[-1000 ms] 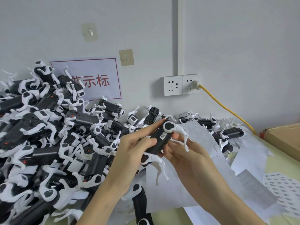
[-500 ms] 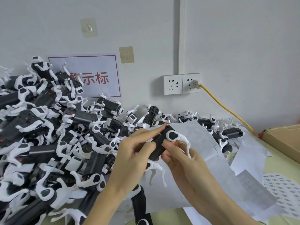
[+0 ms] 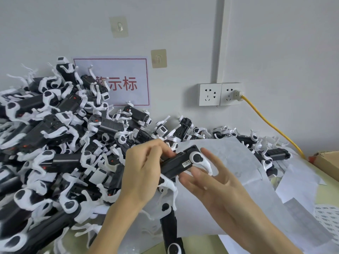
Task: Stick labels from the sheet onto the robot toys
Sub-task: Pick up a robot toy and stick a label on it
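Note:
I hold one black-and-white robot toy [image 3: 178,165] above the table, tilted up to the right. A small white label [image 3: 186,164] sits on its black body. My left hand [image 3: 145,171] grips the toy's left end with curled fingers. My right hand [image 3: 211,180] is below and right of the toy, fingers spread and nearly straight, the thumb tip touching the body just under the label. A label sheet [image 3: 328,217] with rows of small labels lies at the right edge.
A big heap of robot toys [image 3: 55,147] fills the left and runs along the wall. Used white backing sheets [image 3: 229,189] lie under my hands. Another toy [image 3: 171,233] lies at the bottom centre. A cardboard box [image 3: 326,162] and a yellow cable [image 3: 271,125] are on the right.
My right hand has let go of the toy and spread its fingers. The label now shows on the black body. The toy sits slightly lower and flatter in my left hand.

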A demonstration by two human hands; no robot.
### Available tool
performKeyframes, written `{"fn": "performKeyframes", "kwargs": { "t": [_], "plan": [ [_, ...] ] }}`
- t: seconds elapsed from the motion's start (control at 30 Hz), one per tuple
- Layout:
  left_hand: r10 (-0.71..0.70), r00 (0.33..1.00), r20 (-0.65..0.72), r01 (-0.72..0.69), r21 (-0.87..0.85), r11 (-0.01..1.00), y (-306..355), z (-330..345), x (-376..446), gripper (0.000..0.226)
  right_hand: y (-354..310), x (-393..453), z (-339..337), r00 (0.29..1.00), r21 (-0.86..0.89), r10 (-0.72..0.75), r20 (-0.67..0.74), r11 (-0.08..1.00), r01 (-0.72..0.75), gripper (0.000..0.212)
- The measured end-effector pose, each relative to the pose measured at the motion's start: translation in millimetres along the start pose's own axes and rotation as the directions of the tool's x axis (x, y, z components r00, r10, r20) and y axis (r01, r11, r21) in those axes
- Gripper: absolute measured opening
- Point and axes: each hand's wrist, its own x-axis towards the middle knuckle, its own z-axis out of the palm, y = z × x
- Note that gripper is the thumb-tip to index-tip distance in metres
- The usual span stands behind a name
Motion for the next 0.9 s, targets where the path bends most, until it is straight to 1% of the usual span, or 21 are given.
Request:
{"fn": "performKeyframes", "kwargs": {
  "t": [0.07,0.13,0.2,0.23,0.27,0.33,0.37,0.4,0.43,0.47,0.53,0.57,0.6,0.63,0.73,0.83,0.9],
  "plan": [
    [-0.01,0.999,0.038,0.01,0.008,1.0,0.5,-4.1,0.0,0.035,1.2,-0.8,1.1,1.0,-0.147,0.002,-0.012,0.989,-0.003,0.066],
    [-0.029,0.993,0.11,0.027,0.019,0.999,0.8,-6.4,-0.1,0.035,4.4,-0.6,-3.1,0.999,-0.334,-0.02,-0.03,0.942,0.008,0.052],
    [-0.043,0.987,0.156,0.042,0.011,0.999,-1.2,-7.5,0.9,0.035,6.8,-0.2,-7.3,0.998,-0.488,-0.048,-0.031,0.872,0.027,0.04],
    [-0.046,0.988,0.147,0.049,-0.019,0.999,-2.6,-7.2,1.7,0.034,7.0,-0.6,-8.6,0.997,-0.534,-0.07,-0.03,0.844,0.043,0.038],
    [-0.044,0.993,0.108,0.051,-0.065,0.997,-3.8,-6.6,2.0,0.035,6.9,-0.6,-9.7,0.994,-0.567,-0.099,-0.038,0.822,0.06,0.038],
    [-0.017,1.0,-0.027,0.013,-0.142,0.99,-6.7,-6.2,3.8,0.04,7.0,-0.6,-11.1,0.981,-0.613,-0.178,-0.078,0.784,0.093,0.046],
    [-0.012,0.997,-0.08,-0.001,-0.153,0.988,-8.4,-7.1,4.4,0.044,7.6,-0.3,-11.9,0.971,-0.618,-0.22,-0.096,0.778,0.115,0.052],
    [-0.027,0.994,-0.101,0.011,-0.159,0.987,-11.0,-7.4,6.2,0.049,8.1,0.6,-13.3,0.961,-0.603,-0.255,-0.111,0.785,0.139,0.057],
    [-0.073,0.994,-0.082,0.058,-0.168,0.984,-13.6,-8.0,6.1,0.055,8.1,2.2,-14.9,0.951,-0.574,-0.283,-0.125,0.802,0.163,0.059],
    [-0.141,0.99,-0.023,0.135,-0.18,0.974,-15.5,-9.0,5.4,0.064,7.1,3.5,-15.5,0.942,-0.54,-0.304,-0.142,0.821,0.184,0.059],
    [-0.277,0.948,0.156,0.304,-0.192,0.933,-18.7,-9.6,3.9,0.082,4.4,6.1,-16.9,0.93,-0.481,-0.323,-0.177,0.853,0.205,0.058],
    [-0.294,0.924,0.243,0.344,-0.193,0.919,-20.0,-8.2,1.6,0.08,3.5,7.1,-17.5,0.929,-0.455,-0.323,-0.182,0.865,0.212,0.055],
    [-0.28,0.915,0.292,0.344,-0.198,0.918,-20.5,-6.3,-0.8,0.071,2.5,7.9,-17.4,0.931,-0.428,-0.32,-0.174,0.876,0.221,0.051],
    [-0.255,0.92,0.299,0.325,-0.215,0.921,-19.6,-3.9,-2.8,0.061,1.5,7.8,-17.3,0.936,-0.4,-0.314,-0.158,0.887,0.23,0.048],
    [-0.182,0.955,0.234,0.243,-0.264,0.934,-16.5,-0.9,-5.0,0.043,-0.8,7.9,-18.0,0.96,-0.337,-0.265,-0.091,0.915,0.221,0.045],
    [-0.167,0.968,0.185,0.22,-0.316,0.923,-12.2,-0.5,-6.2,0.043,-1.6,8.1,-21.0,0.969,-0.314,-0.242,-0.048,0.925,0.215,0.045],
    [-0.159,0.973,0.167,0.206,-0.323,0.924,-10.9,-1.8,-6.8,0.043,-1.1,7.8,-20.4,0.968,-0.341,-0.25,-0.033,0.913,0.224,0.044]
  ]
}}
